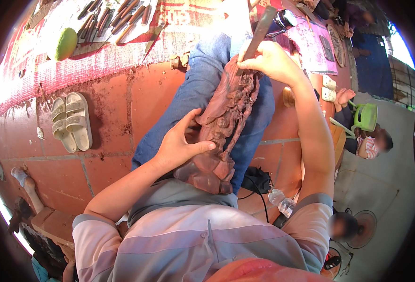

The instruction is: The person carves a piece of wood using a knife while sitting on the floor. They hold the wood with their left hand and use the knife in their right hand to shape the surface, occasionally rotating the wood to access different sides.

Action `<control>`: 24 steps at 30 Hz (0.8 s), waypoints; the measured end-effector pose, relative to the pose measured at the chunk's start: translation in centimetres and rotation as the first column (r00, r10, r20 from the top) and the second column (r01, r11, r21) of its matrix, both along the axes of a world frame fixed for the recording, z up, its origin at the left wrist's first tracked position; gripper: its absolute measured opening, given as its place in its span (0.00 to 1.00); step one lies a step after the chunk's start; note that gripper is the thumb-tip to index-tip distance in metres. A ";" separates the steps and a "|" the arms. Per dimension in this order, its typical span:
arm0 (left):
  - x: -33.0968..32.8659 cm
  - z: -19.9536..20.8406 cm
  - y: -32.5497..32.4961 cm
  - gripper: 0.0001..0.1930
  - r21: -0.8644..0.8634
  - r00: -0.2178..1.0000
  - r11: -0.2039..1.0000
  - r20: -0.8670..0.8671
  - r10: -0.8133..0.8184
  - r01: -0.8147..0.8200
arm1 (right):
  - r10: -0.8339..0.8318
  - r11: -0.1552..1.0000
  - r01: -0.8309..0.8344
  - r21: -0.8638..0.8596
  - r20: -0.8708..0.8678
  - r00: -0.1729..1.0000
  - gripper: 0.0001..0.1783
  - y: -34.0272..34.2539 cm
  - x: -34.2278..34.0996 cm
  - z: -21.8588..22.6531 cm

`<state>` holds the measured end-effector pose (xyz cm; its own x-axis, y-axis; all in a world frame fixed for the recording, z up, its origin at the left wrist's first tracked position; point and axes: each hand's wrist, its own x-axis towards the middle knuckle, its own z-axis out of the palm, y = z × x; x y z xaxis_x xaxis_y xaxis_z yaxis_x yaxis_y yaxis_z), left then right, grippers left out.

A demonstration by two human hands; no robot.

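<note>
A reddish-brown wooden carving (226, 120) with intricate figures lies lengthwise across my lap, its blocky base (205, 174) toward my belly. My left hand (181, 143) grips its left side near the base, thumb on the front and forefinger stretched along the edge. At the far end, my right hand (275, 61) pinches a flat, dark strip (261, 33) whose lower end meets the top of the carving. I cannot tell whether that strip is a file or folded sandpaper. Jeans-clad legs (170, 113) support the carving.
Several wood-handled carving tools (115, 19) and a green oval fruit (66, 43) lie on a red mat (38, 80). Beige sandals (72, 122) sit on red floor tiles. A plastic bottle (281, 202) and black cable are by my right side. Other people are at the edges.
</note>
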<state>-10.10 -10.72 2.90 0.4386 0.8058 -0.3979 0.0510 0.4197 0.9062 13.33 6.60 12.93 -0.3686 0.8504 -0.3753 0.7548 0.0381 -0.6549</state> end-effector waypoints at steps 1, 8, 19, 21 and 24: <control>0.0 0.1 0.0 0.49 0.001 1.000 1.000 -0.008 -0.002 0.002 | 0.036 0.999 -0.036 0.017 -0.004 0.999 0.12 -0.3 0.0 0.0; 0.1 0.0 0.1 0.49 -0.006 0.999 1.000 0.029 0.019 -0.019 | 0.060 0.995 -0.058 0.078 -0.022 0.998 0.10 -0.6 0.1 -0.3; 0.2 -0.3 -0.2 0.52 0.023 0.997 1.000 -0.076 0.000 0.001 | -0.019 0.999 0.020 0.028 -0.050 0.999 0.09 -0.4 0.3 -0.5; 0.1 -0.4 -0.3 0.52 0.035 0.997 0.999 -0.083 -0.004 0.007 | 0.123 0.982 -0.120 0.144 -0.012 0.992 0.10 -0.7 0.2 -0.6; 0.2 -0.5 -0.2 0.51 0.036 0.998 0.999 -0.060 0.004 -0.002 | 0.079 0.995 -0.077 0.064 -0.019 0.997 0.12 -0.7 0.3 -0.9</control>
